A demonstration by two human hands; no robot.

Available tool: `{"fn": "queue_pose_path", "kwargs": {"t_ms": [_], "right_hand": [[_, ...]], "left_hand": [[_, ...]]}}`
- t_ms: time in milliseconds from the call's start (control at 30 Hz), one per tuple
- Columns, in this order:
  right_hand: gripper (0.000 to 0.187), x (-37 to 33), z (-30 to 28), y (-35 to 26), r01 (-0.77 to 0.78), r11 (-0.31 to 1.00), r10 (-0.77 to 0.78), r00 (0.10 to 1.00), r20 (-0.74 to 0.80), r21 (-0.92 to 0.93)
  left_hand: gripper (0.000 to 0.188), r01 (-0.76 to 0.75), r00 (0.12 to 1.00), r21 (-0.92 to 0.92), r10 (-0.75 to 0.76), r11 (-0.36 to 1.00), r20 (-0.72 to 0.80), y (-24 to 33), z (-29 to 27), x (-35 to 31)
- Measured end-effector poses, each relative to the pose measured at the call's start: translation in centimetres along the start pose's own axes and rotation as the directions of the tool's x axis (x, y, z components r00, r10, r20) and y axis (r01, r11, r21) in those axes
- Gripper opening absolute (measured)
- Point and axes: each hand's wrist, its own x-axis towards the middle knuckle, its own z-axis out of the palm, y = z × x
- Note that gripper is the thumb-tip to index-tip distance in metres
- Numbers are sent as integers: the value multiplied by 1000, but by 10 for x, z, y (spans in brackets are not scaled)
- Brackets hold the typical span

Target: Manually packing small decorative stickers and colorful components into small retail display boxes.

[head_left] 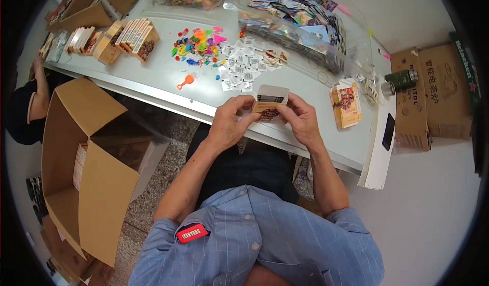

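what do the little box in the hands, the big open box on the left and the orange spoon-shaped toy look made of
Little box: probably thin card, smooth and printed; its raised flap is thin and pale inside.
Big open box: most likely corrugated cardboard, matt brown, with broad, stiff-looking flaps.
Orange toy: seemingly plastic, from its bright, even colour; too small to be sure.

My bare left hand (232, 123) and bare right hand (304, 121) face each other in front of my torso, close but apart, each set in a pinching grip. My left thumb reaches inward, nearer me than the bent fingers; my right thumb angles forward and left. My bare left forearm (186, 179) slants inward, my bare right forearm (328, 176) runs straighter ahead, elbows wide.
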Motion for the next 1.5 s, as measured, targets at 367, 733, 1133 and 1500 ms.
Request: {"fn": "queue_pose_path", "kwargs": {"t_ms": [367,733,1133,1500], "right_hand": [[43,-8,19,9,101,971,-89,994,-63,216],[40,-5,43,50,337,941,-324,882,-342,-21],[29,6,2,21,496,849,-506,863,-9,-183],[25,8,-1,13,575,743,-603,797,31,-342]], "left_hand": [[39,67,997,-201,-73,977,-20,0,4,-12],[51,-276,957,-65,268,959,-107,-10,8,-7],[28,-247,950,-13,245,969,192,18,-25,17],[19,-193,974,-236,215,952,69,7,-16,18]]}}
